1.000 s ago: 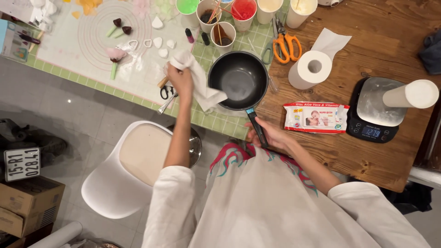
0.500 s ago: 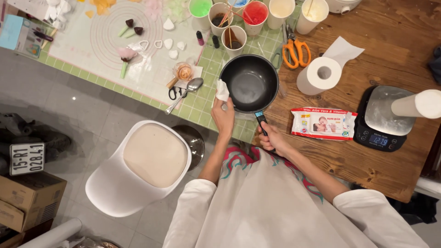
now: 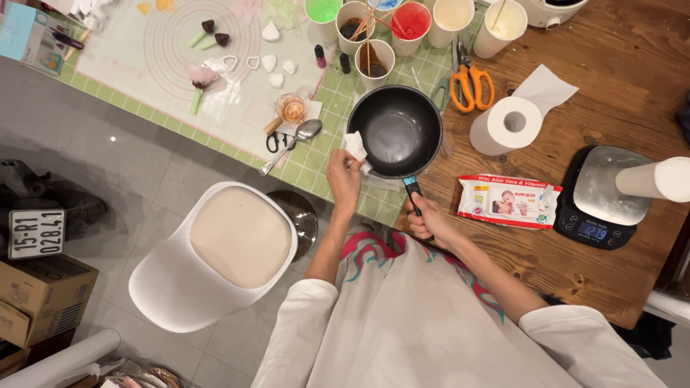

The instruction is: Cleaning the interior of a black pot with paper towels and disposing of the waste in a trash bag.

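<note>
The right hand [image 3: 430,219] is clamped around the dark handle of a small black frying pan [image 3: 399,131], which sits at the near edge of the wooden table [image 3: 618,65], half over the green checked mat [image 3: 320,154]. The left hand [image 3: 343,176] is closed on a crumpled white paper tissue [image 3: 356,149], pressing it against the pan's left rim. Just left of that hand, a metal spoon [image 3: 296,141] and small black-handled scissors [image 3: 275,141] lie on the mat. To the right of the pan, a flat pack of wet wipes [image 3: 509,200] lies near the table's front edge, with a roll of white paper [image 3: 507,125] behind it and orange-handled scissors [image 3: 471,86] further back. A digital kitchen scale [image 3: 604,197] stands near the right edge.
</note>
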